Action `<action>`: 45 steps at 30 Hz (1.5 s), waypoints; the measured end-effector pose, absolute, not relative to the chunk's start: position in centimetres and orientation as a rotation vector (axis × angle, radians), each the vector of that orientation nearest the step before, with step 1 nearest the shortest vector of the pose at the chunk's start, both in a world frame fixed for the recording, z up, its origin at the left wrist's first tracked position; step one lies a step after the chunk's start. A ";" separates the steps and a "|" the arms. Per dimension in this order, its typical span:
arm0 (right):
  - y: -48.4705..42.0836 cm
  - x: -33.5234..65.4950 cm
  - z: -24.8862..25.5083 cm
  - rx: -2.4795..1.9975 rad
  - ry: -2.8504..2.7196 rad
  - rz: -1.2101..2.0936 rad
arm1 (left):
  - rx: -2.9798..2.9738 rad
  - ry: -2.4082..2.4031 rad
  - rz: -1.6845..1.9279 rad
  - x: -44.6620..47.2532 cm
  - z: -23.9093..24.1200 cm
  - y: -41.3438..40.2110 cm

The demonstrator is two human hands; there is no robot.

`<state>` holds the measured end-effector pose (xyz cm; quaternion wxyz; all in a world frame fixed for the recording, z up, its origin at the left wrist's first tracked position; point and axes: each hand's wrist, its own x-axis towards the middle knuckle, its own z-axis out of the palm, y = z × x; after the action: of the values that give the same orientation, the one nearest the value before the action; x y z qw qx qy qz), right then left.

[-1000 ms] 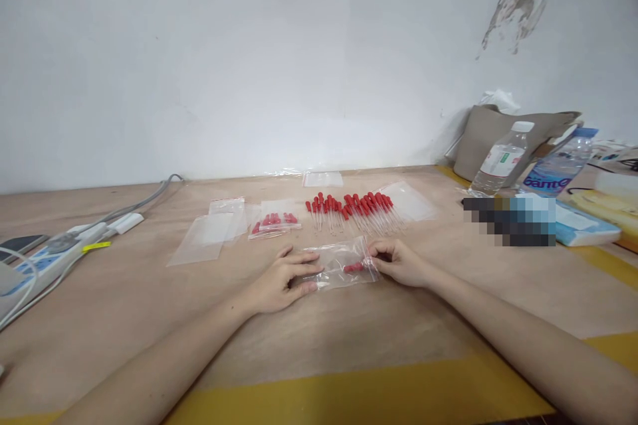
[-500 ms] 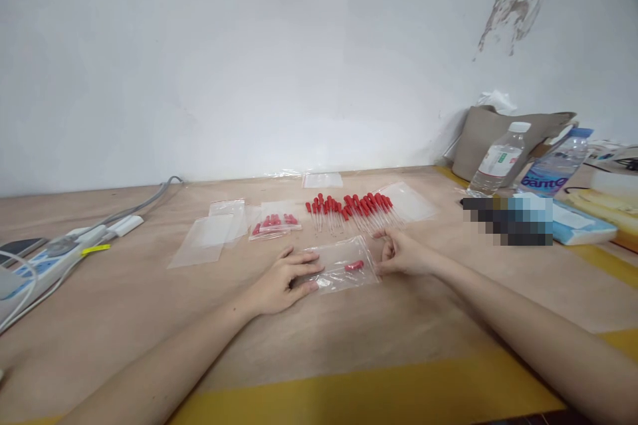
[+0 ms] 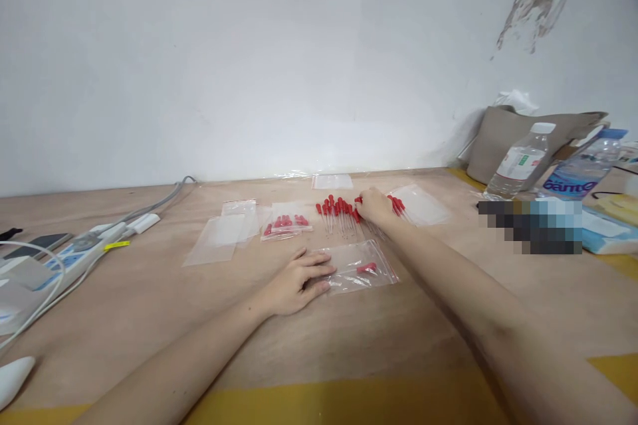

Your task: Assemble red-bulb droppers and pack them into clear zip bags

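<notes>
My left hand lies with its fingers spread on the left end of a clear zip bag. Inside that bag is a dropper with a red bulb. Beyond it lies a spread of glass droppers with red bulbs and thin clear stems. My right hand reaches into that spread, its fingers closed at a red bulb near the fingertips; it covers part of the droppers. Left of the spread, a filled zip bag holds several red-bulbed droppers.
Flat bags lie at left, at the back and at right. On the left are a power strip with cables and a phone. Water bottles stand at right by a grey-brown container.
My right hand has left the right end of the zip bag and moved forward to the droppers. My left hand stays on the bag. The view has shifted slightly left.
</notes>
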<state>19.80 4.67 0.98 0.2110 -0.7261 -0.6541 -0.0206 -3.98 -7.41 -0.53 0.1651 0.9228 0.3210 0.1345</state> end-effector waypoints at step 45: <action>-6.8 23.9 -2.5 -1.084 -2.137 0.676 | 2.649 0.897 0.452 -3.9 -0.4 -7.2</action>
<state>23.89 -6.79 -2.49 0.3204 -0.4126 -0.8130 0.2571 -3.86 -7.25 -0.43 0.1536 0.9240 0.3128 0.1575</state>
